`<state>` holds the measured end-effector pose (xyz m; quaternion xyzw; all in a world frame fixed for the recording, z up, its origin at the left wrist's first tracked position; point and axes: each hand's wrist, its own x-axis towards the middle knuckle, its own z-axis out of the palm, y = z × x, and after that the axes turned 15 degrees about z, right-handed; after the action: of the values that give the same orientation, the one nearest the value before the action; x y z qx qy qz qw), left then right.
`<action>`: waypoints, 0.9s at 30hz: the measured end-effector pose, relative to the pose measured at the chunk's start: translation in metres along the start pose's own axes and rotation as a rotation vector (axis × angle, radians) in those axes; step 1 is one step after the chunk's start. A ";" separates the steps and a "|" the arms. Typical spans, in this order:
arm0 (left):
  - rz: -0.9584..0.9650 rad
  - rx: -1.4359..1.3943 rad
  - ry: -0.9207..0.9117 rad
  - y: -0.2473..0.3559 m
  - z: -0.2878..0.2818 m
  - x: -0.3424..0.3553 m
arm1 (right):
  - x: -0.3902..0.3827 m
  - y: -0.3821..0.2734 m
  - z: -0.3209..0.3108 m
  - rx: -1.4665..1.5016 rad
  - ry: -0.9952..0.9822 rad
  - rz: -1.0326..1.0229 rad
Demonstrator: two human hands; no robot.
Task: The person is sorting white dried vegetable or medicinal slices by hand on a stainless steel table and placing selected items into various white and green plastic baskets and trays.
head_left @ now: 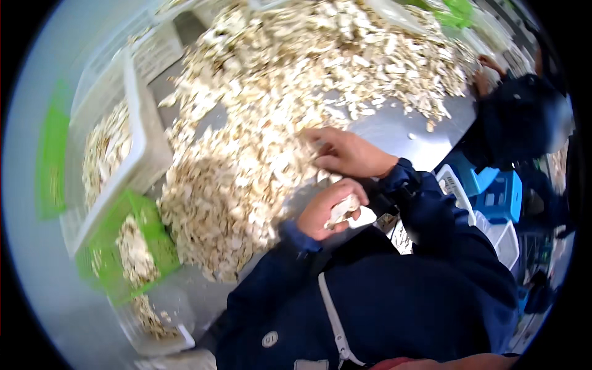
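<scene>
The pale slices (240,185) lie heaped on the metal surface (394,131). The left hand (319,211) encloses a few; the right hand (356,154) extends over others, grip not discernible. Slices are probably light, stiff and brittle: pinch lightly across flat faces.

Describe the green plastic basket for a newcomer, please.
Left of the heaped pale, thin slices stands a large whitish plastic bin. Between it and a smaller translucent plastic tray sits the green plastic basket; unlike both, it is green.
</scene>
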<state>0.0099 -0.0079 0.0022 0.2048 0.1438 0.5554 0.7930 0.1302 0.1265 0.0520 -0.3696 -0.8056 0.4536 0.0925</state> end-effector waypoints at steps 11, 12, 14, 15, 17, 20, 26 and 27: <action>0.113 -0.151 0.300 0.006 -0.004 0.002 | -0.053 0.125 -0.105 -0.416 0.930 0.202; 0.118 -0.157 0.309 0.006 -0.005 0.002 | -0.053 0.135 -0.112 -0.539 1.018 0.241; 0.129 -0.156 0.320 0.005 -0.008 0.000 | -0.047 0.147 -0.117 -0.670 1.113 0.280; 0.127 -0.156 0.321 0.005 -0.008 0.001 | -0.047 0.150 -0.115 -0.668 1.113 0.283; 0.125 -0.137 0.320 0.007 -0.006 0.001 | -0.044 0.144 -0.102 -0.470 0.851 0.264; 0.123 -0.158 0.318 0.007 -0.008 -0.001 | -0.044 0.111 -0.078 -0.331 0.682 0.109; 0.109 -0.082 0.363 0.008 0.004 0.001 | -0.040 0.123 -0.099 -0.343 0.814 0.235; 0.103 -0.096 0.347 0.007 0.000 0.002 | -0.036 0.122 -0.096 -0.346 0.807 0.233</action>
<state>0.0049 -0.0041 0.0061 0.0749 0.2409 0.6286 0.7357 0.2646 0.2046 0.0162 -0.6151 -0.7220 0.1393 0.2845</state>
